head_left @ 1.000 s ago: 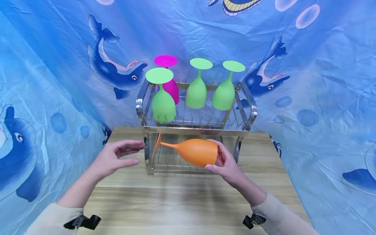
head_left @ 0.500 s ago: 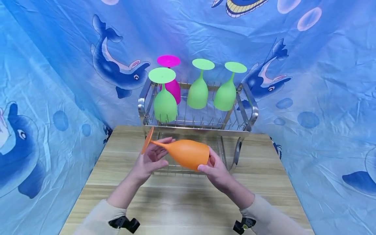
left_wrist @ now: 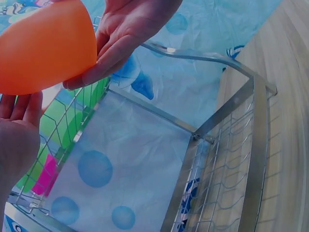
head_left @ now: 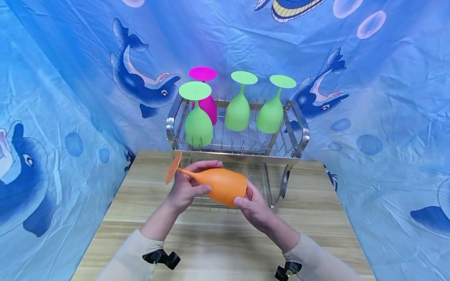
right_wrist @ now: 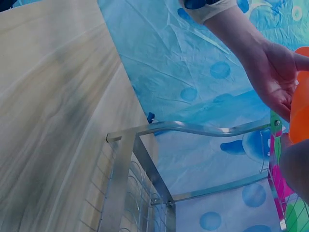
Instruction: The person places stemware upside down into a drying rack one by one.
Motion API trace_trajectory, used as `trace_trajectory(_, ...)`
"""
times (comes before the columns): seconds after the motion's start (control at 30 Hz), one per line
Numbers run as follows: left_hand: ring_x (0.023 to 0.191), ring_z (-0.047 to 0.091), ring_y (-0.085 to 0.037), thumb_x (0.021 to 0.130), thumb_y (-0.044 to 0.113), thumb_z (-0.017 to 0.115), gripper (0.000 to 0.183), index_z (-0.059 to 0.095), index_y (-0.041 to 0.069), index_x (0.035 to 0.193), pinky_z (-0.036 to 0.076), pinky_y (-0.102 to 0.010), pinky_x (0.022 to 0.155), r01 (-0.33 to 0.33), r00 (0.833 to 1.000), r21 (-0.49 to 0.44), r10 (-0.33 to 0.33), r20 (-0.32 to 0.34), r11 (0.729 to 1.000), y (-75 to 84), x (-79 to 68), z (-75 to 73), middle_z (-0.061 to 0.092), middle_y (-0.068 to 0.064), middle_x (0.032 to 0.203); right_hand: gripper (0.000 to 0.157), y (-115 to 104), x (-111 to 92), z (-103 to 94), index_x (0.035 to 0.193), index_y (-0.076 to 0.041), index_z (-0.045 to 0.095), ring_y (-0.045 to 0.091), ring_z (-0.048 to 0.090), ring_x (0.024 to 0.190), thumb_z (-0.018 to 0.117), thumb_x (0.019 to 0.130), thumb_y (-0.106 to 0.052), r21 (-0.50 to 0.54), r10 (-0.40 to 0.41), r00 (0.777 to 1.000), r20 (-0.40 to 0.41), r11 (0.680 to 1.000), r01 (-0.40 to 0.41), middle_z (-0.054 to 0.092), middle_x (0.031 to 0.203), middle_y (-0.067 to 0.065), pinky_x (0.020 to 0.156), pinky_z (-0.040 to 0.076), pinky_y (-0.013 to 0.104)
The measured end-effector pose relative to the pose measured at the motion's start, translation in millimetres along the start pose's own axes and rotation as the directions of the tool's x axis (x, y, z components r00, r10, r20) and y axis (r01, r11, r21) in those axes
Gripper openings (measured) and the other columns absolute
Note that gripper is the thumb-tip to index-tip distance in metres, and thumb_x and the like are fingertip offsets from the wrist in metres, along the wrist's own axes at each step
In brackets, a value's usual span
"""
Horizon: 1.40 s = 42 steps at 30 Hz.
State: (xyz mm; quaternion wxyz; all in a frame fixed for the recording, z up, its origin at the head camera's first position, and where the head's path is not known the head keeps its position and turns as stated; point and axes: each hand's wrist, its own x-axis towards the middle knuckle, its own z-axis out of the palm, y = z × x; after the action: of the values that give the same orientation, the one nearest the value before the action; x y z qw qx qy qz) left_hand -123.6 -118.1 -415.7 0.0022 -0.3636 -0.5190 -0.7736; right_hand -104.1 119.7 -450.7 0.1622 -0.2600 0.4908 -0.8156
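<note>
An orange wine glass [head_left: 225, 185] lies on its side in the air in front of the rack, its foot at the left and its mouth at the right. My left hand [head_left: 184, 191] holds it where the stem meets the bowl, thumb on the near side and fingers behind. At the mouth end, my right hand [head_left: 256, 207] grips the rim, with the thumb outside; some of its fingers are hidden by the bowl. In the left wrist view the bowl [left_wrist: 48, 48] sits between both hands. Only part of the orange glass [right_wrist: 300, 108] shows in the right wrist view.
A two-tier metal dish rack [head_left: 232, 157] stands on the wooden table [head_left: 225, 242]. On its upper tier, upside down, are a front-left green glass [head_left: 198, 127], a pink glass [head_left: 209, 107] behind it, and two more green glasses. A blue dolphin-print curtain [head_left: 218, 23] surrounds the table.
My left hand has moved right, from beside the rack onto the orange glass, and now holds it. The glass has shifted slightly left and tilted, with my right hand still on its rim.
</note>
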Motion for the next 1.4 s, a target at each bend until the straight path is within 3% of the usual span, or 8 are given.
trace_trajectory(0.17, 0.129, 0.063, -0.028, 0.096, 0.016, 0.083, 0.046, 0.071, 0.008, 0.140, 0.061, -0.036, 0.100, 0.003, 1.000, 0.058, -0.004, 0.002, 0.998, 0.5, -1.6, 1.0, 0.069, -0.007, 0.142, 0.055, 2.5, 1.0, 2.3, 0.147, -0.006, 0.045, 0.018, 0.062, 0.120, 0.069, 0.097, -0.007, 0.009, 0.036, 0.999, 0.003, 0.999, -0.036, 0.059, 0.135, 0.007, 0.106, 0.055, 0.030)
trace_trajectory(0.33, 0.130, 0.063, -0.027, 0.096, 0.017, 0.083, 0.041, 0.076, 0.019, 0.136, 0.060, -0.035, 0.100, -0.006, 1.000, 0.068, 0.007, -0.018, 0.998, -0.1, -1.3, 1.6, 0.071, -0.005, 0.140, 0.052, 6.6, 2.5, 4.3, 0.144, -0.006, 0.046, 0.017, 0.062, 0.119, 0.070, 0.098, -0.009, 0.043, 0.053, 0.999, -0.002, 0.998, -0.053, 0.060, 0.134, 0.006, 0.107, 0.055, 0.028)
trace_trajectory(0.47, 0.130, 0.064, -0.027, 0.096, 0.019, 0.083, 0.039, 0.077, 0.021, 0.134, 0.060, -0.035, 0.101, -0.006, 1.000, 0.069, 0.007, -0.026, 0.998, -0.5, -1.0, 1.9, 0.072, -0.005, 0.139, 0.050, 8.6, 3.2, 5.4, 0.143, -0.005, 0.047, 0.016, 0.063, 0.119, 0.070, 0.099, -0.012, 0.051, 0.056, 0.998, -0.003, 0.997, -0.056, 0.061, 0.133, 0.006, 0.107, 0.054, 0.028)
trace_trajectory(0.9, 0.130, 0.061, -0.032, 0.095, 0.013, 0.082, 0.046, 0.071, 0.014, 0.140, 0.061, -0.038, 0.099, -0.018, 0.999, 0.045, 0.020, -0.040, 0.999, -2.7, -9.6, 1.8, 0.069, -0.010, 0.142, 0.047, 13.1, 5.7, 11.5, 0.141, -0.008, 0.047, 0.016, 0.064, 0.116, 0.068, 0.098, -0.012, 0.080, 0.106, 0.994, -0.011, 0.991, -0.105, 0.062, 0.131, 0.004, 0.105, 0.056, 0.027)
trace_trajectory(1.17, 0.128, 0.065, -0.033, 0.093, 0.016, 0.086, 0.036, 0.077, 0.012, 0.127, 0.061, -0.039, 0.101, -0.025, 0.992, 0.113, 0.039, -0.123, 0.993, 2.7, -8.8, 6.9, 0.073, -0.011, 0.133, 0.047, 11.8, 5.9, 14.8, 0.139, -0.007, 0.047, 0.014, 0.066, 0.113, 0.069, 0.098, -0.013, 0.103, 0.109, 0.994, -0.021, 0.989, -0.106, 0.065, 0.128, 0.002, 0.103, 0.056, 0.026)
trace_trajectory(1.4, 0.129, 0.064, -0.034, 0.093, 0.018, 0.087, 0.035, 0.077, 0.009, 0.125, 0.060, -0.040, 0.103, -0.018, 0.991, 0.105, 0.032, -0.132, 0.994, 7.7, -6.8, 8.2, 0.073, -0.012, 0.133, 0.048, 5.2, 4.3, 18.9, 0.139, -0.007, 0.048, 0.013, 0.066, 0.114, 0.072, 0.098, -0.016, 0.110, 0.110, 0.994, -0.021, 0.988, -0.107, 0.065, 0.129, 0.001, 0.104, 0.055, 0.026)
